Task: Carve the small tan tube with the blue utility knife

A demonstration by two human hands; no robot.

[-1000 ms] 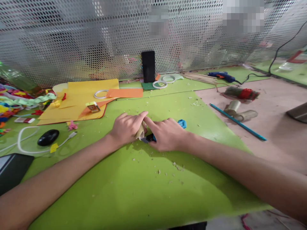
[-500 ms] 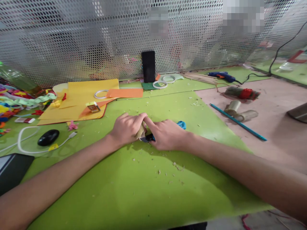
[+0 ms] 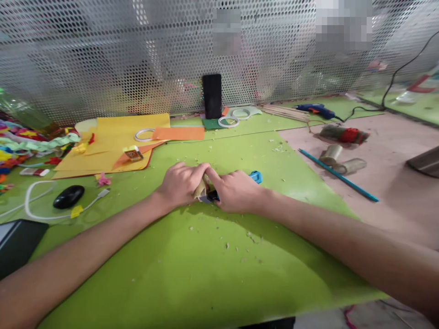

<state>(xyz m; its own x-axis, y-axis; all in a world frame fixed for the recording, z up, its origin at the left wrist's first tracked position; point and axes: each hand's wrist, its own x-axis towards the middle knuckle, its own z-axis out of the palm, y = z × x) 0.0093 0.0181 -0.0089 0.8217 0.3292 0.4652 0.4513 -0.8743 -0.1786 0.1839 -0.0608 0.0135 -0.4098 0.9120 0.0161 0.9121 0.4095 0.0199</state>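
Note:
Above the middle of the green tabletop (image 3: 192, 274), my left hand (image 3: 179, 182) is wrapped round a short tan piece (image 3: 200, 190) that looks like bamboo tube. My right hand (image 3: 238, 189) grips a blue utility knife (image 3: 256, 177). The knife's end sticks out behind the fingers, and its grey blade lies against the low edge of the tan piece. Both thumbs meet over the top of the piece. My fingers hide most of the piece and the knife's middle.
Small shavings (image 3: 252, 237) lie scattered near my forearms. Yellow paper (image 3: 133, 125), a mouse (image 3: 69, 196) and a cable are on the left. A phone (image 3: 212, 96) leans on the perforated screen. On the right are a glue gun (image 3: 315, 110), a blue stick (image 3: 339, 175) and short tubes (image 3: 353, 166).
The right hand and the knife have shifted very slightly to the left. Both hands keep their grip, and the left hand stays almost still.

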